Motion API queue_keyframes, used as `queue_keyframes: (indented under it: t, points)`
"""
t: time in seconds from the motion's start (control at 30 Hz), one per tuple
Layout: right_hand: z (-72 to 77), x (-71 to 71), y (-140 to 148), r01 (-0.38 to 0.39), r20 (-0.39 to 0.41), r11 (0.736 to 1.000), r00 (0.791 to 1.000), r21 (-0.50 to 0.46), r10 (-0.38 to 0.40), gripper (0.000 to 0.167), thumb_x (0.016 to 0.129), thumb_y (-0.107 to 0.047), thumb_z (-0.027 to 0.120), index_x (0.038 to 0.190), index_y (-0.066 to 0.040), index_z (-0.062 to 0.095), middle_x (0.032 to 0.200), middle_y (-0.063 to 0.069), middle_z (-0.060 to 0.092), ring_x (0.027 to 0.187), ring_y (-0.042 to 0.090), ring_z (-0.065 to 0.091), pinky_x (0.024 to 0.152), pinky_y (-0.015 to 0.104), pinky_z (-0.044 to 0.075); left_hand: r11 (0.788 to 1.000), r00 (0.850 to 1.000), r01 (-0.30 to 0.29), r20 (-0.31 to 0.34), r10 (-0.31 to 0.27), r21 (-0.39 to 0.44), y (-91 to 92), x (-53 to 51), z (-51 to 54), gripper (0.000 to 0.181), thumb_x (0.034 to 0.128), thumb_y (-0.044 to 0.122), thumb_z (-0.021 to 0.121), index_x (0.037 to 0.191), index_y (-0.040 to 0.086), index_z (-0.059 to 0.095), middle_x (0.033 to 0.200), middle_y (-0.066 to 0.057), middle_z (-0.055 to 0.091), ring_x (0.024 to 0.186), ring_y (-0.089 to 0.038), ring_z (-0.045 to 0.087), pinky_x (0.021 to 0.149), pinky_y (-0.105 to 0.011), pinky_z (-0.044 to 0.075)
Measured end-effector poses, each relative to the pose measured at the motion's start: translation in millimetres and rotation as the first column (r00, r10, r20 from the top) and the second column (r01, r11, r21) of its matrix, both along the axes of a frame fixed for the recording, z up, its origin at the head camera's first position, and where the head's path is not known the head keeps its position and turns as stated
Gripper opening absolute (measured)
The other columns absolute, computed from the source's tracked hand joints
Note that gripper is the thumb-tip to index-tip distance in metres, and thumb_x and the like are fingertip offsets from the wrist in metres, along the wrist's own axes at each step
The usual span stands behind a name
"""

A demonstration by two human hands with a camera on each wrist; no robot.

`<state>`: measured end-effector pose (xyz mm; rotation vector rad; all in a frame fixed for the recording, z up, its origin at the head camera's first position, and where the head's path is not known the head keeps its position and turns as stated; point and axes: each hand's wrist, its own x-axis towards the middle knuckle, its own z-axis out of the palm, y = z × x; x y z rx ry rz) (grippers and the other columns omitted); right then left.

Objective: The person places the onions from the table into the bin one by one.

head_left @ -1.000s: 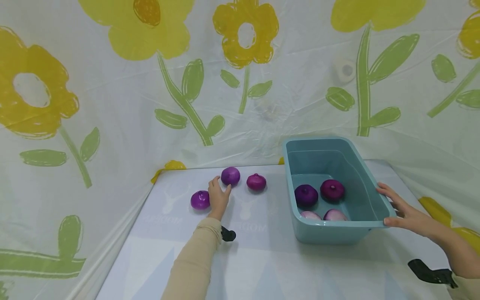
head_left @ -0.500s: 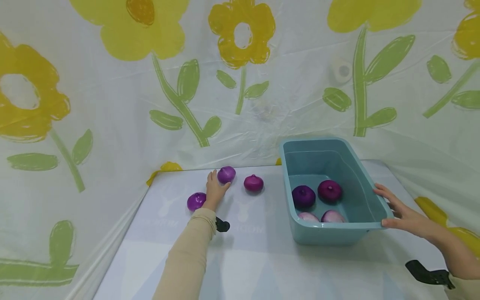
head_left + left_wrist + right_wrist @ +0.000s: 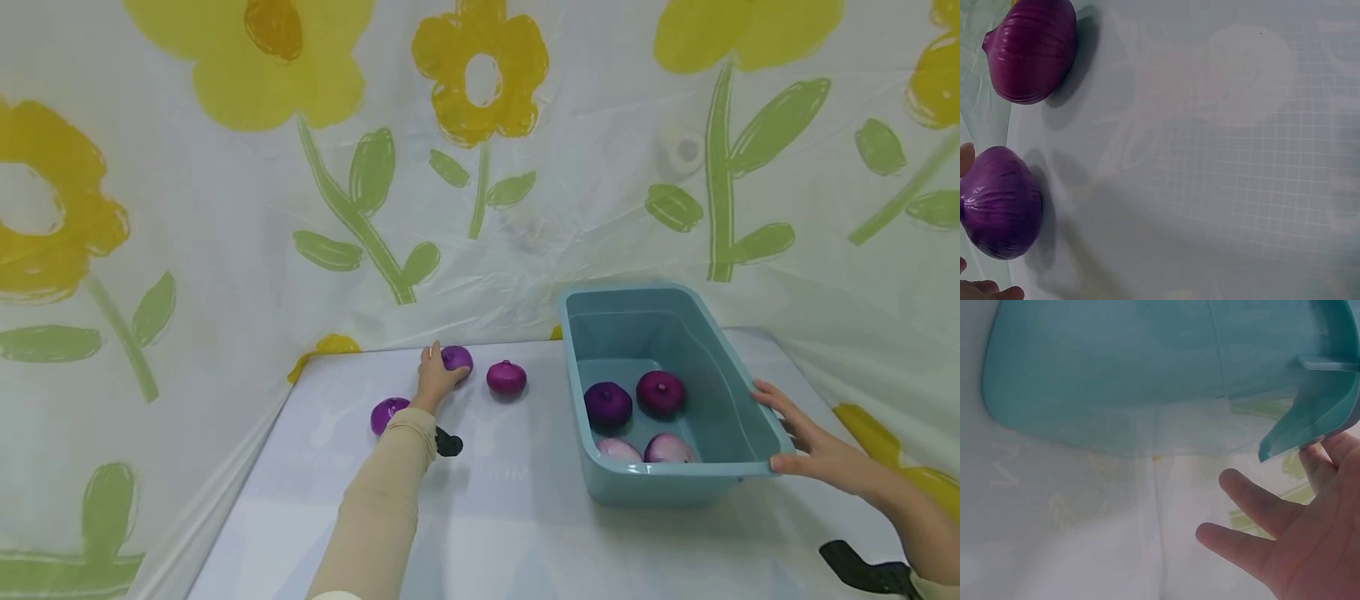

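Note:
In the head view my left hand (image 3: 438,379) reaches to a purple onion (image 3: 457,363) at the back of the table. Its thumb and fingers spread around that onion; in the left wrist view the lower fingertips (image 3: 1007,292) are apart from the onion. A second purple onion (image 3: 387,413) lies behind the left wrist, and a redder one (image 3: 507,378) sits to the right. My right hand (image 3: 817,446) touches the right front corner of a blue-green plastic tub (image 3: 675,483). In the right wrist view two of its fingers extend straight, away from the rim.
Inside the tub lie a dark purple onion (image 3: 608,404), a red-purple onion (image 3: 661,393) and two pale pink onions, one at the front (image 3: 670,448). A flower-print curtain (image 3: 585,192) hangs behind the white table (image 3: 517,542). Black straps (image 3: 870,567) sit at the wrists.
My left hand has moved in closer around the back purple onion, its thumb now overlapping it. The right hand stays at the tub's corner. The whole view has shifted slightly.

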<state>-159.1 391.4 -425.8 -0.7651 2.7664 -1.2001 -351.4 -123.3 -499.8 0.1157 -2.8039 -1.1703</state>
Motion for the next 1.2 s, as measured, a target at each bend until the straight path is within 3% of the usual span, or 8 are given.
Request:
queue_keyframes:
  t: [0.07, 0.17, 0.27, 0.37, 0.5, 0.77, 0.97, 1.2]
  points:
    - [-1.4, 1.5, 0.4, -0.004, 0.002, 1.000, 1.000, -0.017, 0.004, 0.077, 0.084, -0.006, 0.056, 0.147, -0.009, 0.011, 0.151, -0.017, -0.002, 0.104, -0.017, 0.022, 0.074, 0.054, 0.044, 1.000, 1.000, 0.021, 0.016, -0.021, -0.011, 0.1, -4.4, -2.0, 0.091, 0.0755, 0.042, 0.071, 0.141, -0.002, 0.025, 0.144, -0.030, 0.017, 0.126, -0.053, 0.024, 0.103, -0.056, 0.026]
    - [-1.0, 1.8, 0.8, -0.012, -0.004, 1.000, 1.000, -0.025, 0.012, 0.078, 0.083, -0.003, 0.056, 0.146, -0.008, 0.011, 0.151, -0.016, -0.002, 0.107, -0.014, 0.023, 0.074, 0.056, 0.043, 0.997, 0.995, 0.071, 0.066, -0.069, -0.025, 0.2, -6.7, -3.6, 0.085, 0.0758, 0.042, 0.070, 0.140, 0.004, 0.031, 0.143, -0.030, 0.019, 0.124, -0.053, 0.027, 0.100, -0.058, 0.029]
    - [1.3, 1.0, 0.7, -0.016, -0.015, 1.000, 1.000, -0.009, 0.015, 0.078, 0.082, -0.002, 0.057, 0.146, -0.008, 0.012, 0.151, -0.017, -0.001, 0.108, -0.013, 0.024, 0.076, 0.037, 0.045, 0.993, 0.986, 0.118, 0.116, -0.119, 0.010, 0.9, -1.8, -1.4, 0.070, 0.0774, 0.023, 0.071, 0.137, 0.010, 0.036, 0.143, -0.028, 0.021, 0.123, -0.052, 0.029, 0.098, -0.059, 0.030]
    - [3.2, 0.1, 0.0, -0.006, -0.022, 1.000, 1.000, 0.005, 0.006, 0.080, 0.081, -0.002, 0.058, 0.146, -0.008, 0.013, 0.150, -0.019, -0.001, 0.107, -0.013, 0.025, 0.074, 0.036, 0.045, 0.988, 0.985, 0.128, 0.100, -0.137, 0.090, 3.1, 2.4, -4.5, 0.064, 0.0746, 0.015, 0.073, 0.129, 0.011, 0.041, 0.141, -0.027, 0.023, 0.122, -0.051, 0.031, 0.098, -0.060, 0.030]
    - [3.1, -0.2, -1.1, 0.005, -0.019, 1.000, 1.000, 0.001, -0.005, 0.081, 0.080, -0.002, 0.058, 0.146, -0.010, 0.012, 0.149, -0.021, -0.001, 0.111, -0.005, 0.027, 0.073, 0.051, 0.045, 0.983, 0.987, 0.115, 0.094, -0.129, 0.140, 9.5, 7.1, -9.5, 0.057, 0.0700, 0.011, 0.076, 0.119, 0.012, 0.046, 0.140, -0.025, 0.025, 0.121, -0.049, 0.031, 0.098, -0.059, 0.029]
    - [-2.6, 1.8, 0.9, -0.016, -0.015, 0.999, 1.000, -0.039, 0.015, 0.081, 0.080, 0.001, 0.056, 0.146, -0.009, 0.011, 0.149, -0.021, -0.002, 0.107, -0.015, 0.020, 0.069, 0.071, 0.036, 0.992, 0.991, 0.089, 0.096, -0.097, 0.087, 15.5, 21.8, -15.1, 0.063, 0.0662, 0.009, 0.079, 0.118, 0.016, 0.045, 0.135, -0.026, 0.030, 0.117, -0.047, 0.035, 0.095, -0.058, 0.034]
    - [-3.4, 0.4, 1.1, -0.004, -0.010, 1.000, 1.000, -0.029, 0.004, 0.081, 0.080, 0.000, 0.056, 0.147, -0.010, 0.011, 0.149, -0.021, -0.003, 0.105, -0.015, 0.021, 0.071, 0.067, 0.039, 0.991, 0.992, 0.107, 0.065, -0.112, 0.074, 14.1, 34.3, -12.5, 0.063, 0.0665, 0.011, 0.078, 0.120, 0.013, 0.045, 0.126, -0.027, 0.040, 0.113, -0.045, 0.044, 0.093, -0.055, 0.038]
    - [-3.1, 0.9, -0.6, -0.012, 0.000, 0.999, 1.000, -0.048, 0.012, 0.080, 0.081, 0.000, 0.055, 0.147, -0.010, 0.010, 0.150, -0.018, -0.004, 0.112, -0.008, 0.024, 0.070, 0.073, 0.033, 0.990, 0.987, 0.075, 0.130, -0.091, 0.122, 12.9, 50.6, -2.4, 0.066, 0.0659, 0.017, 0.078, 0.122, 0.010, 0.044, 0.125, -0.028, 0.047, 0.114, -0.043, 0.047, 0.095, -0.054, 0.038]
